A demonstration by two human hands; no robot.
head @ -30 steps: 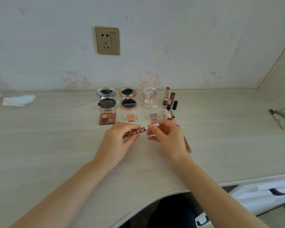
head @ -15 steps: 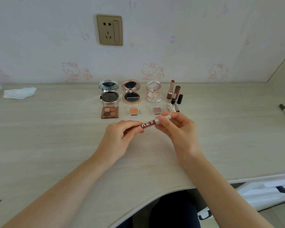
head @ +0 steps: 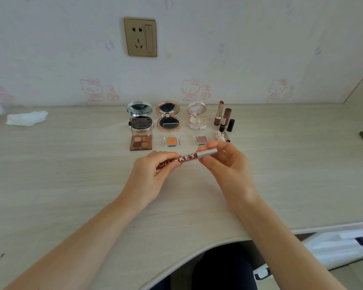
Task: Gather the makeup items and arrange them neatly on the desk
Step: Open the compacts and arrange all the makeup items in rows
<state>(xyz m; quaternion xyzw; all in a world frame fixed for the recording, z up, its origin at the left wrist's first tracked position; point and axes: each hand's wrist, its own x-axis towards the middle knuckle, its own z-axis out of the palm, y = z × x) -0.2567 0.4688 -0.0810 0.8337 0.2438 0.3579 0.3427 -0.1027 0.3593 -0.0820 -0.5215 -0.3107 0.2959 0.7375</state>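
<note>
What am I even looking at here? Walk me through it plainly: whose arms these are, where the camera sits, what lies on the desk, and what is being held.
There is no machine here: a person wears a wide-angle camera on the head, looking forward and down, so the two bare arms reaching in from the bottom are their own.

The left hand holds the dark red body of a lip gloss tube, and the right hand pinches its silver cap end. The tube is lifted above the desk.

Behind the hands, makeup stands in rows near the wall: three open round compacts, an eyeshadow palette, two small square shadow pans, and several lipsticks on the right. A crumpled white tissue lies far left. A wall socket is above.
</note>
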